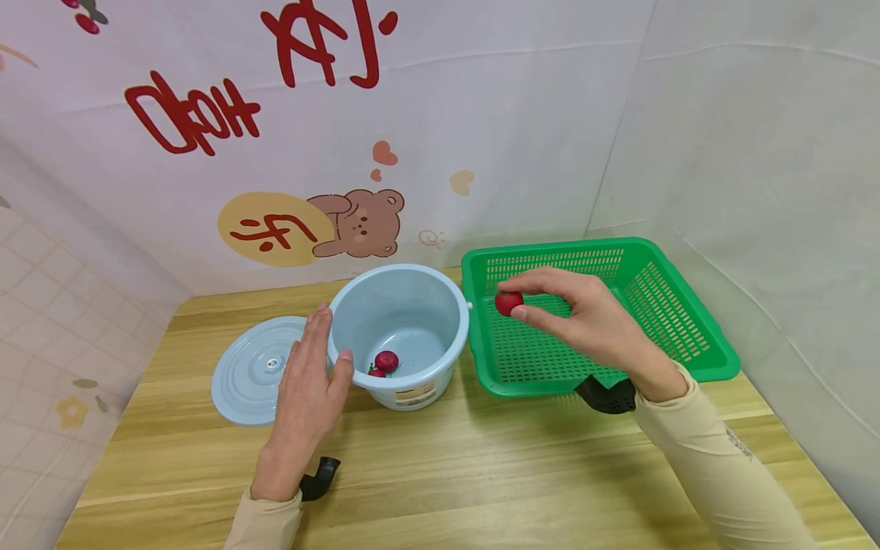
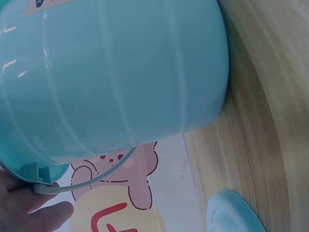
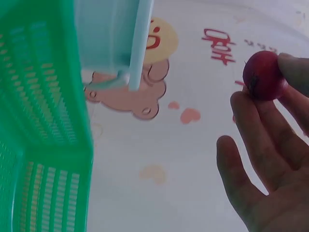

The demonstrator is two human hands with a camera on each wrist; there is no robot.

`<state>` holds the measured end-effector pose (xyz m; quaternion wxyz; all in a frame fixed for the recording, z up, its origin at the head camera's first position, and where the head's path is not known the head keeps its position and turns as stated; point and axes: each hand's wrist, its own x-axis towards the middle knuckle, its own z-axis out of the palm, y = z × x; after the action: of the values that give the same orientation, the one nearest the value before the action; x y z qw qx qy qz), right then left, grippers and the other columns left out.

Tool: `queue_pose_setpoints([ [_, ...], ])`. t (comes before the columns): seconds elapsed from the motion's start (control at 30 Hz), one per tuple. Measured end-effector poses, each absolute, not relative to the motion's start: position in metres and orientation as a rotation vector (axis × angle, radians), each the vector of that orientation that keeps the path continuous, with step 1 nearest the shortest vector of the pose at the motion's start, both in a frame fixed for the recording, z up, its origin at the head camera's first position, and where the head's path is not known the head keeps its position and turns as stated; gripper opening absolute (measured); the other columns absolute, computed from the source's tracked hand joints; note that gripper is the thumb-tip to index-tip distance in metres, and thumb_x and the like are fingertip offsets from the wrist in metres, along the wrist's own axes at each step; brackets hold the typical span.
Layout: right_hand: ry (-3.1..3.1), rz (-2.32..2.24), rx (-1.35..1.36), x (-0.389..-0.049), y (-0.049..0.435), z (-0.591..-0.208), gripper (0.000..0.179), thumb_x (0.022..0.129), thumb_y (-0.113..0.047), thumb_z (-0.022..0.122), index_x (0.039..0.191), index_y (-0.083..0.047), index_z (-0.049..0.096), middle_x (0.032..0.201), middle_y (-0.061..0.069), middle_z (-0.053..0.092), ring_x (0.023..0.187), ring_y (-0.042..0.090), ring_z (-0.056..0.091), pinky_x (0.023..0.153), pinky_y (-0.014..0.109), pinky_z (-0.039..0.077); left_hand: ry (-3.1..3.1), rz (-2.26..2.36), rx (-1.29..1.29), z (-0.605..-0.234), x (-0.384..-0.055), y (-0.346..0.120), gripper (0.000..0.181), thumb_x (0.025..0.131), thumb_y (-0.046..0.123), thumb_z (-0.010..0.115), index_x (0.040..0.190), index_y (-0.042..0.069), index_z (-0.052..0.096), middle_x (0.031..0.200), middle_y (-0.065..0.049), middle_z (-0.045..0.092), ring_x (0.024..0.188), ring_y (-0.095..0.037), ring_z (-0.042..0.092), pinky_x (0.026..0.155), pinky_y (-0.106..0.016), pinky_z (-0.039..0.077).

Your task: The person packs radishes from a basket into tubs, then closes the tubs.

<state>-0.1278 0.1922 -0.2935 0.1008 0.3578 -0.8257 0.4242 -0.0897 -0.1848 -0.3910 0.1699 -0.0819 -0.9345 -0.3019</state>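
Pinching red fruit (image 1: 509, 303) mid-frame with right hand (image 1: 594, 317), resting straight-fingered left hand (image 1: 312, 389) by bucket (image 1: 412, 305). Probably mid-move; best lower gently.

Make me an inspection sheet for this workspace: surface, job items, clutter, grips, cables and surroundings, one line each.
Surface: wood-grain tabletop.
Job items: light-blue bucket, uncovered, two round red produce pieces inside; green slotted basket to its right; round blue lid flat to its left, partly hidden.
Clutter: nothing seen.
Left grip: bare hand, fingers fairly straight, at the bucket's rim.
Right grip: bare hand, pinching another red produce piece between thumb and fingers.
Cables: nothing seen.
Surroundings: pale backdrop printed with red characters, a cartoon bear and hearts.
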Motion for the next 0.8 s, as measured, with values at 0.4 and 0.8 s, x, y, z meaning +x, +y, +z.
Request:
queue_pose_setpoints([
  [0.4,-2.330,1.365,1.025,-0.116,0.155,-0.311,0.040,0.090,-0.002,0.078,0.128,-0.013,0.073,0.125,-0.005,0.071,0.122,0.014,0.062,0.101,0.029,0.053,-2.643,-0.859,-0.238,-0.397,-0.085,-0.183,0.064,0.104,0.029,0.048,0.161,0.002,0.033,0.168,-0.012,0.031,0.156,-0.035,0.024,0.120,-0.066,0.023],
  [0.8,-2.239,1.434,0.985,-0.105,0.116,-0.331,0.035,0.091,-0.004,0.077,0.126,-0.010,0.073,0.119,-0.003,0.073,0.116,0.014,0.065,0.100,0.036,0.054,-2.636,-0.855,-0.259,-0.400,-0.079,-0.189,0.064,0.104,0.028,0.048,0.161,0.003,0.033,0.168,-0.011,0.032,0.155,-0.035,0.025,0.120,-0.066,0.023],
])
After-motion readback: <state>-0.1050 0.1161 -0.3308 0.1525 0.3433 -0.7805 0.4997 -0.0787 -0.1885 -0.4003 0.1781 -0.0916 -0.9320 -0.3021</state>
